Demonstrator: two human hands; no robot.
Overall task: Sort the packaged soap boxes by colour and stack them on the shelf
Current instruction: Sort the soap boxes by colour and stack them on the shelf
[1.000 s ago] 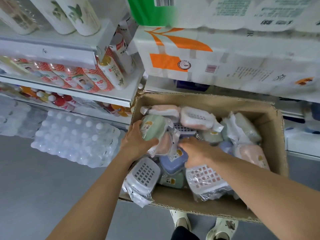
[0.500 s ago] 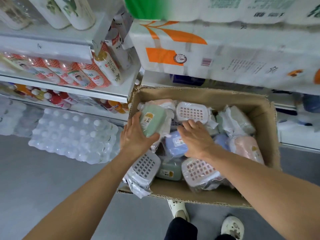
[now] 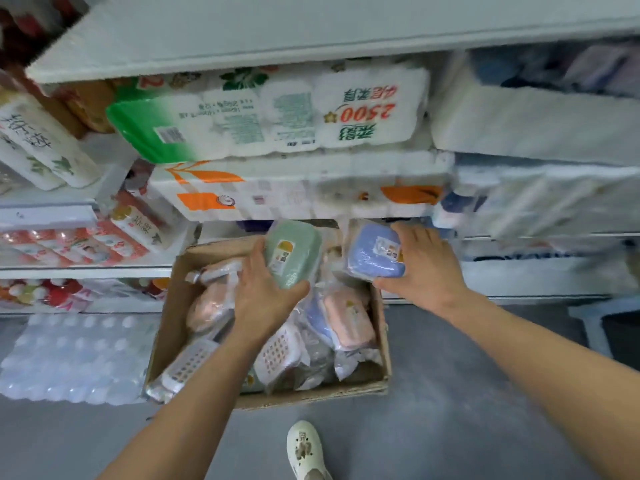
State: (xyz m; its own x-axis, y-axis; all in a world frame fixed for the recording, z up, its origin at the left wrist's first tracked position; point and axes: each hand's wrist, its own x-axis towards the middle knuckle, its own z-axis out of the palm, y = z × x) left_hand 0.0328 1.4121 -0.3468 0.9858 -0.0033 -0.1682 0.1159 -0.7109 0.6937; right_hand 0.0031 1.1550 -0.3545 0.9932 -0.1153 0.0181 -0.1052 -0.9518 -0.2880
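My left hand [image 3: 265, 294] grips a green soap box [image 3: 292, 252] in clear wrap, held above the cardboard box [image 3: 166, 320]. My right hand [image 3: 424, 263] grips a blue soap box [image 3: 372, 252], lifted over the carton's far right corner. Inside the carton lie several more wrapped soap boxes: pink ones [image 3: 349, 318], a blue one [image 3: 317, 317] and white grid-lidded ones [image 3: 190, 363]. A white shelf board [image 3: 311, 26] runs across the top of the view.
Toilet paper packs [image 3: 294, 119] fill the shelf behind the carton. Bottles [image 3: 38, 140] and red packets [image 3: 69, 244] stand on the shelves at left. Shrink-wrapped water bottles [image 3: 69, 358] lie on the grey floor at left. My white shoe [image 3: 304, 448] is below the carton.
Both hands have risen out of the carton. The right hand took hold of a blue soap box; the left still holds the green one. The view tilted upward toward the shelves.
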